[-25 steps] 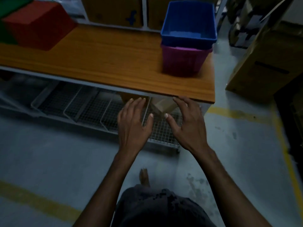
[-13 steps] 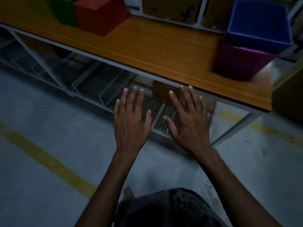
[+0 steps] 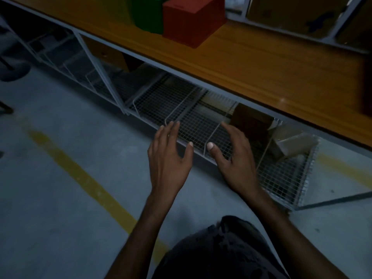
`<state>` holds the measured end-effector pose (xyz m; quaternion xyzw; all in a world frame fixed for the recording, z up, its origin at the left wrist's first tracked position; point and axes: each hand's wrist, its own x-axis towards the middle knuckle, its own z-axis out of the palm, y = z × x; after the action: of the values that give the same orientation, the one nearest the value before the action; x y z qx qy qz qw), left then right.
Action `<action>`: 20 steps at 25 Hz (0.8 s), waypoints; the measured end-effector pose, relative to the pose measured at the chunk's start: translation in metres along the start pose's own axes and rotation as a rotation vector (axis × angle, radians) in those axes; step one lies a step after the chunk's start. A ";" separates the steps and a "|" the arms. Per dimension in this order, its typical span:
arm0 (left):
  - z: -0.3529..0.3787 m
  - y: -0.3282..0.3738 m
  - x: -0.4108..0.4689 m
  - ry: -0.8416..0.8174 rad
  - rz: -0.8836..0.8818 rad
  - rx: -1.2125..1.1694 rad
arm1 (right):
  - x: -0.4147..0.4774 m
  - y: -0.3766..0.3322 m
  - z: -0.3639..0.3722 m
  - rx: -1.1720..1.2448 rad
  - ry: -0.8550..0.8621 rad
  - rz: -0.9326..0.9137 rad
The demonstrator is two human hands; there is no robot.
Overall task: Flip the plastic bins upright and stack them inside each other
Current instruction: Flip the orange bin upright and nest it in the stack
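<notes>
Both hands are held empty in front of the body, below the front edge of the wooden surface and over the wire-mesh shelf beneath it. The left hand is spread with fingers apart, and the right hand likewise, palms down, neither in contact with any bin. On the surface, at the upper edge of the view, a red bin is seen lying bottom-up, with a green bin touching it on its left (a yellowish one beyond is too cut off to confirm). No upright stack is in view. The step in hand is judged to be the reach toward the next inverted bin. The next move would call for both hands to be raised to the red bin, its sides gripped, and the bin turned open-side up.
</notes>
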<state>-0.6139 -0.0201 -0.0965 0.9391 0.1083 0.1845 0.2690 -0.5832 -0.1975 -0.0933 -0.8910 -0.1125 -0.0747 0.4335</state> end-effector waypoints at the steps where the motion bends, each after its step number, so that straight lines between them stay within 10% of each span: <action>1: 0.002 -0.010 0.012 -0.002 -0.026 -0.031 | 0.012 -0.002 0.011 0.042 -0.005 0.020; 20: 0.042 -0.126 0.398 0.001 0.149 0.098 | 0.383 -0.012 0.164 -0.321 0.075 -0.156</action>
<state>-0.2482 0.1857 -0.0839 0.9565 0.0472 0.1989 0.2080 -0.2114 -0.0088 -0.0960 -0.9340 -0.1515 -0.1584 0.2823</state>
